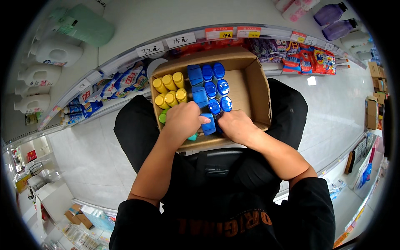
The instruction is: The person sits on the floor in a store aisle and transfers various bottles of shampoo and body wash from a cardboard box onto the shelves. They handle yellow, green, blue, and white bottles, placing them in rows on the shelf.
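Note:
A cardboard box (pixel 247 84) stands open between my knees. Along its left side are several bottles with yellow caps (pixel 171 98), with a green cap (pixel 162 117) and a teal cap (pixel 192 137) nearer me. Flat blue caps (pixel 200 97) form a column in the middle, beside rounded glossy blue caps (pixel 223 87). My left hand (pixel 182 120) reaches down over the green-capped bottles, its thumb against the nearest flat blue cap; its other fingertips are hidden. My right hand (pixel 236 125) grips a rounded blue-capped bottle (pixel 219 126) in the near row, largely covered by the fingers.
A shelf edge with price tags (pixel 181 40) curves just beyond the box. White jugs (pixel 40 75) and a green jug (pixel 90 28) stand on the upper shelf at left. Detergent bags (pixel 318 59) sit on the lower shelf at right. Cartons (pixel 372 112) stand far right.

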Demonstrator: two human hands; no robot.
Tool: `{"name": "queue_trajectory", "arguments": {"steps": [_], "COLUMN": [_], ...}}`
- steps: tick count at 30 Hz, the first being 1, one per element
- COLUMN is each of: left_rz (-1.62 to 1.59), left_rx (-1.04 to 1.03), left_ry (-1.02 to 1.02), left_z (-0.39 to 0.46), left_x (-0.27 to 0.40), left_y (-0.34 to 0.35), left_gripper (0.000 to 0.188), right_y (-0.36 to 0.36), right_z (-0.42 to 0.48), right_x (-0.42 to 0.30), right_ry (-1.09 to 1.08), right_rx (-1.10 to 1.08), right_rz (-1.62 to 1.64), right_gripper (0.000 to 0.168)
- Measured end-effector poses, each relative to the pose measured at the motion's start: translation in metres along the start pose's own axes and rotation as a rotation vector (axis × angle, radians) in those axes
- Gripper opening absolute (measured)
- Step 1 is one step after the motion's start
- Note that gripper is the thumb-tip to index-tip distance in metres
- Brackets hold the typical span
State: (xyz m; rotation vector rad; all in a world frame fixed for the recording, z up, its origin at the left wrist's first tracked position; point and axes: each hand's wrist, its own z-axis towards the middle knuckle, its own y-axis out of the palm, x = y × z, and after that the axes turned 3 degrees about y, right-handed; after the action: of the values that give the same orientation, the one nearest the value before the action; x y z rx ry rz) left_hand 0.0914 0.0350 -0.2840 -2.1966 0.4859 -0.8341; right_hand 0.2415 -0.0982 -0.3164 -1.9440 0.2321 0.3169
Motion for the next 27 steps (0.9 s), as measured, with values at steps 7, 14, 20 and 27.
{"name": "queue_trajectory", "arguments": {"steps": [7,14,20,27], "left_rz": [0.007,-0.013,-0.035,-0.168], "left_rx": [0.014,-0.022,-0.092,-0.252], "left_ry": [-0.001,-0.012,-0.035,-0.099], "left_z": [0.0,0.001,0.002,0.008], "left_x": [-0.002,0.0,-0.002,-0.003], "left_y": [0.001,-0.002,-0.003,-0.014], "left_gripper": [0.045,0.046,0.045,0.044], "right_y": [0.003,-0.001,-0.048,-0.032], "right_z": [0.003,-0.001,-0.015,-0.006], "right_x": [0.005,0.011,0.023,0.013], "right_ry": [-0.019,-0.043,0.146,0.349], "right_rx": [0.001,-0.03,-0.244,-0.401], "right_rz": [0.012,0.036,0.036,0.106], "right_gripper": [0.009,0.012,0.046,0.036]}}
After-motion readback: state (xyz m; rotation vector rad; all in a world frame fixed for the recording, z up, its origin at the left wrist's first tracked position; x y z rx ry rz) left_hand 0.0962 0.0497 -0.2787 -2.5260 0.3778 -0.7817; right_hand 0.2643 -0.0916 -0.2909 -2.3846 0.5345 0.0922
